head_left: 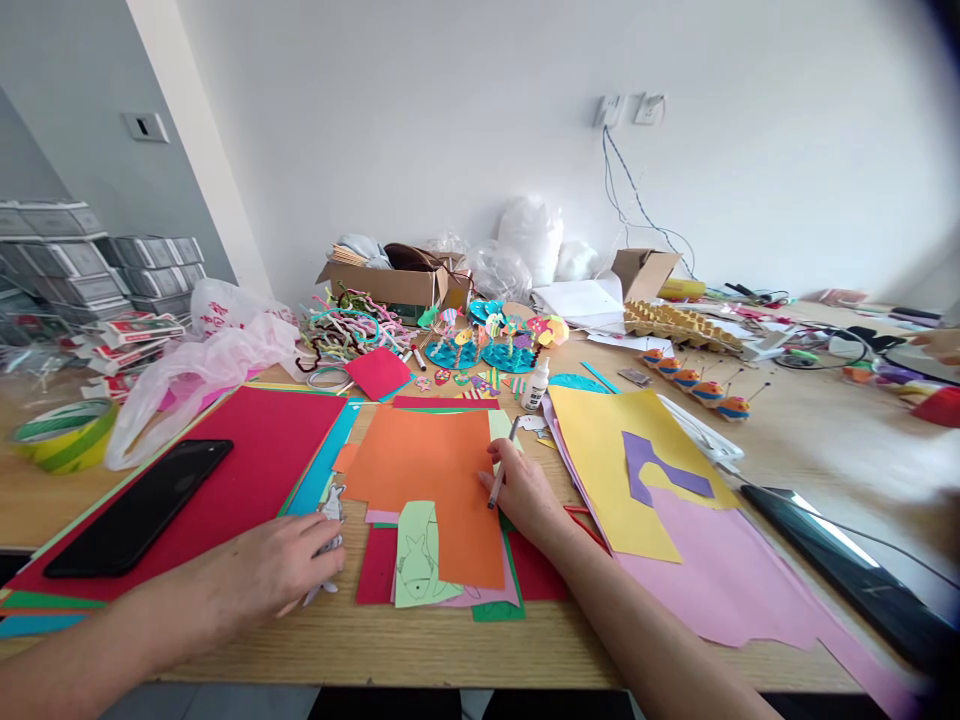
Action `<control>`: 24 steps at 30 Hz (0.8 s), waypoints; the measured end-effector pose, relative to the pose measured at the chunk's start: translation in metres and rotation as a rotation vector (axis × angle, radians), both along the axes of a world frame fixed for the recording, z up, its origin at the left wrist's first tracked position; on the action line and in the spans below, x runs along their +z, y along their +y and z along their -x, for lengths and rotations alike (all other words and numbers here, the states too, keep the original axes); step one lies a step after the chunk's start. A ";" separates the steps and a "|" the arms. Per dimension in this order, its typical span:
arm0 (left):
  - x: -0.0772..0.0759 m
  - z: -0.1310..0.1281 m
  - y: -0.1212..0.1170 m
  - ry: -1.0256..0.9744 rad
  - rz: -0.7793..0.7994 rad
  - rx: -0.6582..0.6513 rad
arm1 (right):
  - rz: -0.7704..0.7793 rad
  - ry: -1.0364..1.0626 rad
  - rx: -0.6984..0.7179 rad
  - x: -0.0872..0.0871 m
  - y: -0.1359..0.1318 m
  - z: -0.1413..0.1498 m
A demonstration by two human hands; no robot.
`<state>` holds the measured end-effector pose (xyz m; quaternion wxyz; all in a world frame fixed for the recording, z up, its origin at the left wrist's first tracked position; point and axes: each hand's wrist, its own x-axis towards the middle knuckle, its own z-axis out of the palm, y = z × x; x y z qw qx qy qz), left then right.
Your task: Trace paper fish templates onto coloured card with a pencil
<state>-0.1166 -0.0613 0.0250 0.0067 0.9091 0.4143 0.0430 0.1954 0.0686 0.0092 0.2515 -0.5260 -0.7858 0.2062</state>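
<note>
My right hand (pixel 525 492) is closed on a grey pencil (pixel 504 464) and rests at the right edge of an orange paper sheet (pixel 435 480). My left hand (pixel 289 565) lies near the table's front edge, fingers curled on a small grey-and-white paper cutout (pixel 330 512). Between my hands lies a light green paper (pixel 420 555) with a fish drawn on it, partly over the orange sheet and a red sheet (pixel 379 565).
A black phone (pixel 142 505) lies on a large red sheet (pixel 255 460) at left. Yellow paper (pixel 615 450) with a purple cutout (pixel 660 470) and pink paper (pixel 720 580) lie right. A glue bottle (pixel 535 385), pipe cleaners (pixel 345 330), boxes and crafts crowd the back. A tape roll (pixel 64 435) sits far left.
</note>
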 end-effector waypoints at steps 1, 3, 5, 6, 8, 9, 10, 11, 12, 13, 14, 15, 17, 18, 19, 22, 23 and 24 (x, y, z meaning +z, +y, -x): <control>0.001 0.001 -0.002 0.024 -0.016 -0.021 | 0.000 0.001 0.001 0.000 0.000 0.000; 0.003 0.002 -0.008 0.049 -0.048 -0.056 | -0.002 0.003 0.004 -0.001 0.001 0.000; 0.006 0.003 -0.012 0.004 -0.072 -0.057 | -0.002 0.003 0.005 -0.001 0.001 0.000; 0.007 0.003 -0.013 -0.034 -0.088 -0.051 | -0.002 0.003 0.005 -0.001 0.001 0.000; 0.008 0.005 -0.014 -0.116 -0.128 -0.014 | 0.000 -0.001 0.006 -0.001 0.000 0.000; 0.008 0.005 -0.014 -0.168 -0.145 0.019 | 0.001 -0.003 0.006 -0.001 0.000 0.000; 0.009 0.006 -0.012 -0.237 -0.160 0.068 | 0.002 -0.006 0.007 0.000 0.000 0.000; 0.009 0.006 -0.011 -0.317 -0.164 0.129 | 0.003 -0.009 0.008 0.000 0.000 0.001; 0.010 0.006 -0.009 -0.407 -0.160 0.203 | 0.004 -0.013 0.008 0.001 -0.001 0.001; 0.012 0.006 -0.007 -0.498 -0.143 0.279 | 0.004 -0.017 0.007 0.001 -0.001 0.001; 0.014 0.006 -0.005 -0.584 -0.113 0.353 | 0.004 -0.020 0.006 0.001 -0.001 0.001; 0.017 0.005 -0.003 -0.658 -0.069 0.419 | 0.004 -0.024 0.006 0.001 -0.001 0.001; 0.022 0.003 0.000 -0.783 0.035 0.529 | 0.005 -0.032 0.008 0.002 -0.001 0.002; 0.025 0.002 0.000 -0.844 0.081 0.580 | 0.006 -0.036 0.010 0.002 -0.001 0.002; 0.028 0.002 0.001 -0.901 0.123 0.635 | 0.005 -0.041 0.013 0.003 -0.001 0.002; 0.032 0.002 0.001 -1.041 0.181 0.792 | -0.001 -0.060 0.020 0.004 -0.002 0.002; 0.032 0.003 0.001 -1.072 0.180 0.829 | -0.003 -0.067 0.023 0.005 -0.003 0.002; 0.031 0.004 0.002 -1.095 0.175 0.855 | -0.003 -0.075 0.026 0.006 -0.003 0.002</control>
